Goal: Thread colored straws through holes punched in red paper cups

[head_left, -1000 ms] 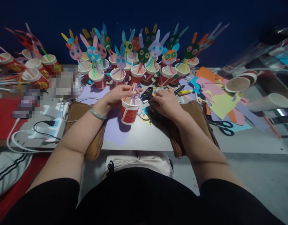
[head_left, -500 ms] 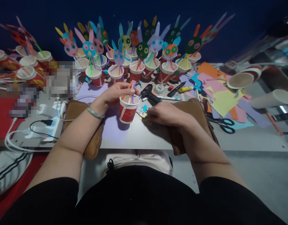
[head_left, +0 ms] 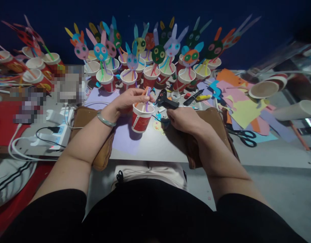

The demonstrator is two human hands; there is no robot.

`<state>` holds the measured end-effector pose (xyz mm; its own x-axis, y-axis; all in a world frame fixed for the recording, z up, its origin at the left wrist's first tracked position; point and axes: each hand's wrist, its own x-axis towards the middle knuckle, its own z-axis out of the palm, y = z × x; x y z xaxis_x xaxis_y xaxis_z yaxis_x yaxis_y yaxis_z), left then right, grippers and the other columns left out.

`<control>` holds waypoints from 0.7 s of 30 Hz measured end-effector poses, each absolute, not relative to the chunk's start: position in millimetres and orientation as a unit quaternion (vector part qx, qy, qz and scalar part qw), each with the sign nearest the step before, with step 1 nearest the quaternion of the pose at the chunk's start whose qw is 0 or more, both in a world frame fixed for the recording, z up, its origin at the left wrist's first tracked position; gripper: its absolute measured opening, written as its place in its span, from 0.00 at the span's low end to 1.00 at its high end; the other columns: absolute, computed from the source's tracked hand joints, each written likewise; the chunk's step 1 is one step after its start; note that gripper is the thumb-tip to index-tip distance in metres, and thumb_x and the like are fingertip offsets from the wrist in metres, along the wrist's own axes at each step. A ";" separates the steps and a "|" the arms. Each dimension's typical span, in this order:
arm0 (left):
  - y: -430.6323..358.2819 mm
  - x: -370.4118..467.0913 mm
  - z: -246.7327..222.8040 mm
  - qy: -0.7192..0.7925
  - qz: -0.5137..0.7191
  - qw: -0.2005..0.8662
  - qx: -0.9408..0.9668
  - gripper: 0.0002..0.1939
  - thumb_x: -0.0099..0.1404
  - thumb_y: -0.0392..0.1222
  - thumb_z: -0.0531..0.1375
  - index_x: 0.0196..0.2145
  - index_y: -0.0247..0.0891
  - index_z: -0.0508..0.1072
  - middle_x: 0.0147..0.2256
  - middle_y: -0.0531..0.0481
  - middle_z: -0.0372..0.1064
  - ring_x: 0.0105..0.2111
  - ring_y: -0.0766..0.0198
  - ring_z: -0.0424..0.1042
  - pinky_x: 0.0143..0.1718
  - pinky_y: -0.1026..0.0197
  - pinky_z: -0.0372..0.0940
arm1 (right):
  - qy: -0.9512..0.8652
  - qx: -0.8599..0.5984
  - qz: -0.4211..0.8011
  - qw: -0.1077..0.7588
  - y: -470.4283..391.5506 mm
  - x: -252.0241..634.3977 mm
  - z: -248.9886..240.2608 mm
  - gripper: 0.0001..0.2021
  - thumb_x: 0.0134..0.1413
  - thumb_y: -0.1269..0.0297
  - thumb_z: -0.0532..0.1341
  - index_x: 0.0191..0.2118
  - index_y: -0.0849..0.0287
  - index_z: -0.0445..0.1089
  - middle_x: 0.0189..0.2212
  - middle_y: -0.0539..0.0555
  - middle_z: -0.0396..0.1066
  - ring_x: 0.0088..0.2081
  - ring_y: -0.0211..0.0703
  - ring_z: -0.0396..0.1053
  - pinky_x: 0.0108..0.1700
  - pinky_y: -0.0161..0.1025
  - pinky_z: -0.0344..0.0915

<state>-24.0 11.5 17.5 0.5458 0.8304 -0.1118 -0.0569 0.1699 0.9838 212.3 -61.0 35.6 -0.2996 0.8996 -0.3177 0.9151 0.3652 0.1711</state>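
Observation:
My left hand (head_left: 136,98) pinches an orange and a purple drinking straw (head_left: 148,98) that stand in a red-and-white paper cup (head_left: 140,122). The cup is upright, low over or on the table; I cannot tell which. My right hand (head_left: 183,118) is curled over the table, knuckles up, its fingertips hidden beneath it. Just beyond its knuckles lies a black hot glue gun (head_left: 166,100); whether they touch is unclear. A small yellow paper face (head_left: 158,126) with blue pieces rests between the cup and my right hand.
Cups with paper rabbit faces on straws, such as a green one (head_left: 158,54), stand in rows behind. Coloured paper scraps (head_left: 238,108) and black scissors (head_left: 246,136) lie right. Brown pads (head_left: 80,125) sit under my forearms. A power strip (head_left: 61,133) with cables is left.
My right hand has drawn back to the right, off the yellow paper face, which shows more fully. My left hand keeps its pinch on the straws. The whole view has shifted slightly.

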 end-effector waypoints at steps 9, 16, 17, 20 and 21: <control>9.6 -24.2 19.8 0.335 0.323 0.684 0.561 0.22 0.51 0.54 0.77 0.35 0.32 0.83 0.40 0.42 0.82 0.39 0.57 0.80 0.45 0.57 0.71 | 0.846 0.490 -0.110 0.178 -67.4 202.1 40.2 0.15 0.66 0.54 0.60 0.42 0.58 0.82 0.35 0.62 0.82 0.37 0.51 0.76 0.34 0.40 0.52; 11.6 -25.3 18.2 0.329 0.319 0.682 0.569 0.23 0.50 0.55 0.77 0.35 0.33 0.83 0.40 0.43 0.83 0.37 0.59 0.79 0.43 0.59 0.70 | 0.840 0.481 -0.098 0.231 -75.9 182.7 45.0 0.14 0.64 0.59 0.62 0.43 0.63 0.82 0.40 0.67 0.83 0.42 0.58 0.80 0.36 0.43 0.58; 11.8 -25.4 18.1 0.327 0.319 0.683 0.570 0.23 0.51 0.55 0.77 0.35 0.33 0.83 0.39 0.43 0.82 0.37 0.59 0.79 0.43 0.59 0.70 | 0.843 0.473 -0.104 0.236 -78.3 180.9 46.0 0.14 0.65 0.60 0.61 0.43 0.63 0.82 0.40 0.67 0.83 0.42 0.59 0.80 0.36 0.43 0.59; 12.4 -25.6 17.9 0.321 0.316 0.688 0.569 0.21 0.53 0.54 0.76 0.35 0.32 0.83 0.38 0.43 0.82 0.36 0.60 0.79 0.42 0.59 0.70 | 0.862 0.428 -0.133 0.237 -87.8 178.5 45.5 0.14 0.65 0.60 0.62 0.44 0.64 0.81 0.38 0.67 0.83 0.40 0.57 0.80 0.38 0.43 0.62; 12.5 -25.5 17.8 0.320 0.316 0.689 0.568 0.21 0.53 0.53 0.76 0.35 0.32 0.83 0.38 0.43 0.82 0.35 0.61 0.78 0.42 0.60 0.70 | 0.869 0.411 -0.144 0.236 -91.4 178.6 43.9 0.14 0.64 0.60 0.62 0.45 0.65 0.80 0.37 0.67 0.83 0.39 0.56 0.80 0.38 0.43 0.62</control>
<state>-25.5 12.5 17.8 0.5966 0.7984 -0.0818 -0.0718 0.1546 0.9854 178.6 -91.4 43.9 -0.5508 0.6458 -0.5288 0.7822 0.6205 -0.0569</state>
